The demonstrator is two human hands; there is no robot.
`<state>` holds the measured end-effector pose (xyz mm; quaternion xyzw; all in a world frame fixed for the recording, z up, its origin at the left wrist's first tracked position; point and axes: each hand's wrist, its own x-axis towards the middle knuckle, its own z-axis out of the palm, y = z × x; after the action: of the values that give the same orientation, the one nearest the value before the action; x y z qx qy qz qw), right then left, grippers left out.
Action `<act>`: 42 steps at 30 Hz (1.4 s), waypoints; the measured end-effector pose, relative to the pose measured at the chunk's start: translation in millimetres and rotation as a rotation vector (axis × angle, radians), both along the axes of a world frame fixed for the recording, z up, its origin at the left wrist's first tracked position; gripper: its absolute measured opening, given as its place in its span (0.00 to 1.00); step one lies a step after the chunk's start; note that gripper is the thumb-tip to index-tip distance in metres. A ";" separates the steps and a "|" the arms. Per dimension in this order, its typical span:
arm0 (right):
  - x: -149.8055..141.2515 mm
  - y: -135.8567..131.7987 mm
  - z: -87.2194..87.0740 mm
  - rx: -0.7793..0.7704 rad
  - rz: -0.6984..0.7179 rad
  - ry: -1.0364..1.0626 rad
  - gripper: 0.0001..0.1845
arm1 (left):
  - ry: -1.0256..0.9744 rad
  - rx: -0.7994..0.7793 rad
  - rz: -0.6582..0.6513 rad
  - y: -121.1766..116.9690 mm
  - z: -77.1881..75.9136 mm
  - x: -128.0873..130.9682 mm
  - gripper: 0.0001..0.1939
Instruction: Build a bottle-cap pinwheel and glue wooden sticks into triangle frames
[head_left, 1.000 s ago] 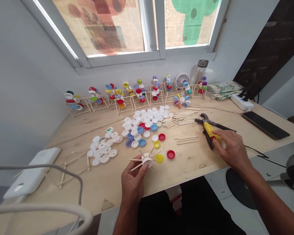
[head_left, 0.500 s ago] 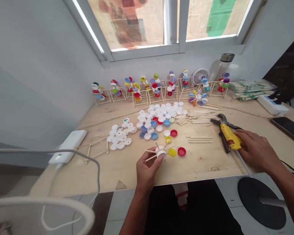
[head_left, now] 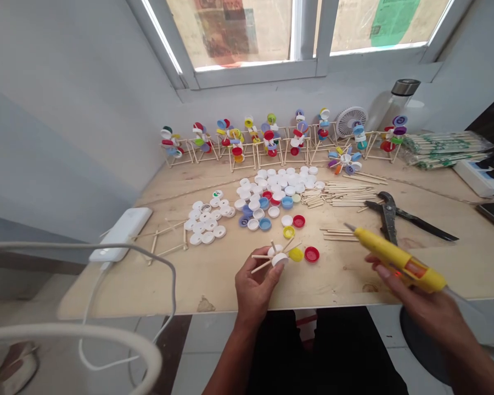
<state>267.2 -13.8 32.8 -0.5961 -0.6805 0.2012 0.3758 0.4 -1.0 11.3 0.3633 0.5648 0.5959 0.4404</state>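
Left forearm point(head_left: 226, 365) and right forearm point(head_left: 473, 356) bare, no sleeves showing. Below left hand point(head_left: 257, 291), black trousers point(head_left: 280, 356); just right of them, white sock point(head_left: 307, 323) with red stripe.

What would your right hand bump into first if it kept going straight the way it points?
The right hand holds a yellow glue gun, so its tip leads. The first thing is probably the pile of wooden sticks on the table, though the tip might pass above them.
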 end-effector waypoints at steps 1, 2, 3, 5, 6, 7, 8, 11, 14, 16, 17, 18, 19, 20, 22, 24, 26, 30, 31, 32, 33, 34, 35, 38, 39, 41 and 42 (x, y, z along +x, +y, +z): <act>-12.7 -2.6 3.6 -0.025 0.036 0.015 0.15 | 0.009 0.008 -0.002 -0.8 -0.3 -0.3 0.20; -24.6 -4.8 7.5 -0.050 0.076 0.029 0.14 | 0.016 0.020 -0.001 -1.5 -0.6 -0.5 0.19; -35.3 -6.6 11.5 -0.097 0.135 0.050 0.13 | 0.023 0.032 -0.002 -2.2 -0.9 -0.8 0.19; -52.2 -9.3 19.1 -0.163 0.216 0.061 0.10 | 0.037 0.050 -0.006 -2.9 -2.0 -1.5 0.19; -58.3 -10.3 22.1 -0.183 0.247 0.061 0.09 | 0.043 0.056 -0.011 -3.0 -2.6 -1.9 0.18; -62.9 -11.1 24.3 -0.189 0.261 0.056 0.08 | 0.046 0.060 -0.016 -3.1 -3.4 -2.3 0.18; -66.2 -11.8 25.6 -0.184 0.263 0.048 0.08 | 0.044 0.064 -0.018 -3.1 -4.2 -2.6 0.18; -71.4 -13.5 23.9 -0.154 0.222 0.013 0.07 | 0.018 0.053 -0.012 -3.1 -6.5 -3.3 0.18; -73.8 -14.1 17.9 -0.123 0.189 -0.019 0.07 | 0.006 0.043 0.003 -3.2 -8.2 -3.7 0.19; -75.1 -14.0 14.5 -0.103 0.178 -0.033 0.07 | 0.018 0.060 0.000 -3.2 -9.1 -4.0 0.18; -75.7 -13.9 13.3 -0.095 0.172 -0.040 0.08 | 0.026 0.072 -0.008 -3.2 -9.6 -4.1 0.18; -76.3 -13.8 12.4 -0.087 0.166 -0.048 0.08 | 0.036 0.082 -0.017 -3.3 -10.0 -4.3 0.18; -76.7 -13.7 11.8 -0.080 0.160 -0.057 0.09 | 0.044 0.090 -0.026 -3.3 -10.5 -4.4 0.17; -77.1 -13.7 11.3 -0.072 0.154 -0.066 0.09 | 0.051 0.096 -0.033 -3.4 -11.0 -4.6 0.17; -77.6 -13.8 10.3 -0.056 0.149 -0.081 0.10 | 0.063 0.102 -0.042 -3.6 -12.0 -4.8 0.17; -78.0 -13.9 9.1 -0.040 0.152 -0.090 0.09 | 0.073 0.103 -0.046 -3.6 -12.9 -5.1 0.17; -78.4 -13.8 7.8 -0.023 0.151 -0.095 0.09 | 0.085 0.107 -0.053 -3.5 -13.4 -5.5 0.17; -79.3 -13.0 6.5 0.002 0.153 -0.099 0.10 | 0.102 0.116 -0.066 -3.0 -13.1 -5.7 0.17; -79.4 -12.8 6.4 0.005 0.155 -0.100 0.10 | 0.100 0.115 -0.069 -2.9 -12.9 -5.7 0.17; -79.5 -12.6 6.4 0.005 0.156 -0.103 0.10 | 0.096 0.115 -0.069 -2.9 -12.6 -5.7 0.17; -79.5 -12.5 6.4 0.006 0.154 -0.105 0.10 | 0.090 0.116 -0.070 -2.8 -12.4 -5.7 0.16; -79.5 -12.4 6.4 0.006 0.149 -0.107 0.10 | 0.086 0.117 -0.075 -2.9 -12.2 -5.8 0.16; -79.4 -12.4 6.4 0.004 0.143 -0.109 0.11 | 0.084 0.120 -0.080 -2.9 -12.2 -5.9 0.16; -79.5 -12.3 6.6 0.009 0.137 -0.115 0.12 | 0.104 0.132 -0.092 -2.7 -13.0 -6.6 0.16; -79.7 -12.2 6.8 0.013 0.140 -0.117 0.12 | 0.116 0.138 -0.096 -2.6 -13.6 -6.9 0.16; -80.1 -11.7 7.3 0.028 0.150 -0.121 0.13 | 0.140 0.153 -0.102 -2.2 -15.1 -7.6 0.16; -80.3 -11.4 7.5 0.038 0.152 -0.124 0.13 | 0.152 0.161 -0.106 -1.9 -15.8 -7.9 0.16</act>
<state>186.9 -25.2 40.3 -0.5469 -0.7493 0.1789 0.3278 -7.4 -3.0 -4.5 0.4709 0.5268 0.5860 0.3967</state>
